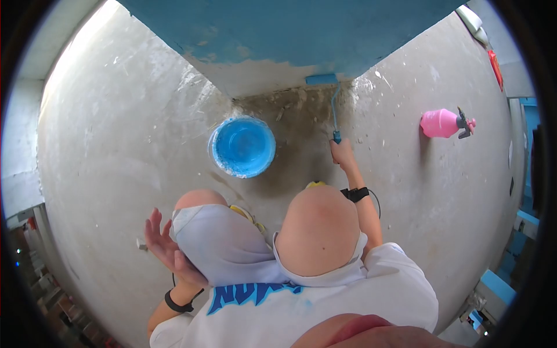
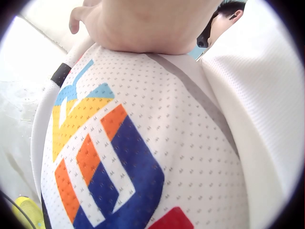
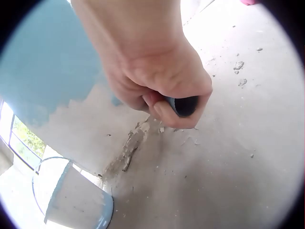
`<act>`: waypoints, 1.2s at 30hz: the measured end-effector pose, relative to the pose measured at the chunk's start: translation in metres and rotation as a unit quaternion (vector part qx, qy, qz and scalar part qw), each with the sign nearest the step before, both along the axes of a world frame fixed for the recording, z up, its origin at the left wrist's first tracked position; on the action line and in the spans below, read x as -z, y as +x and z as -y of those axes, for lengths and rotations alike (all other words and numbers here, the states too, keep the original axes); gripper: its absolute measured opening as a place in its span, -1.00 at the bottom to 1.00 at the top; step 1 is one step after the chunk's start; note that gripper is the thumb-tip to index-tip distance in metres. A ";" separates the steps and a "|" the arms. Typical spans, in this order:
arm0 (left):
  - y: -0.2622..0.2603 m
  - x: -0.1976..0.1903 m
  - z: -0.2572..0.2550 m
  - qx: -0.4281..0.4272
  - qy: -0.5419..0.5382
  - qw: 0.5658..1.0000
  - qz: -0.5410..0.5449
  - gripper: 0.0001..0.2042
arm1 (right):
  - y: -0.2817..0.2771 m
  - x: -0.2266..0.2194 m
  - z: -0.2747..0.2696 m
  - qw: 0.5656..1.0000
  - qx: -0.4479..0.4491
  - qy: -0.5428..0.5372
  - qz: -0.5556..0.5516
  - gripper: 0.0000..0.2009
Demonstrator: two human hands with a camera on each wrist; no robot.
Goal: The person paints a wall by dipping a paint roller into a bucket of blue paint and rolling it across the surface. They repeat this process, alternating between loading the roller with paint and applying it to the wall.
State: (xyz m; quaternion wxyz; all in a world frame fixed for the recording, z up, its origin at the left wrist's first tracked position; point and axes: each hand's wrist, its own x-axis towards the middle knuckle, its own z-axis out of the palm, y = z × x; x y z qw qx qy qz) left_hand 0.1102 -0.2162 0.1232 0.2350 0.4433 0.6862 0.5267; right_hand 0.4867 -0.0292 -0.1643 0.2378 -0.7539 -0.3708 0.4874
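Note:
In the head view my right hand (image 1: 343,154) grips the handle of a paint roller, whose blue roller head (image 1: 321,79) lies against the bottom of the wall at the edge of the blue paint. Up close, the right wrist view has my right hand (image 3: 162,81) curled round the dark hollow handle end (image 3: 185,106). My left hand (image 1: 168,246) is beside my left knee, its heel against the leg and its fingers loosely bent, holding nothing. The left wrist view has part of that hand (image 2: 143,24) over the printed white cloth (image 2: 176,133).
A bucket of blue paint (image 1: 243,146) stands on the floor left of the roller. Farther right is a pink spray bottle (image 1: 441,123). The wall (image 1: 290,35) is blue above, with a pale unpainted strip along its foot. Small debris dots the floor (image 1: 139,145).

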 end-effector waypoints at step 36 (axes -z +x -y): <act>-0.010 0.002 0.006 0.027 0.030 0.999 -0.031 -0.20 | -0.076 -0.257 -0.043 0.940 -0.085 0.270 -0.192 -0.63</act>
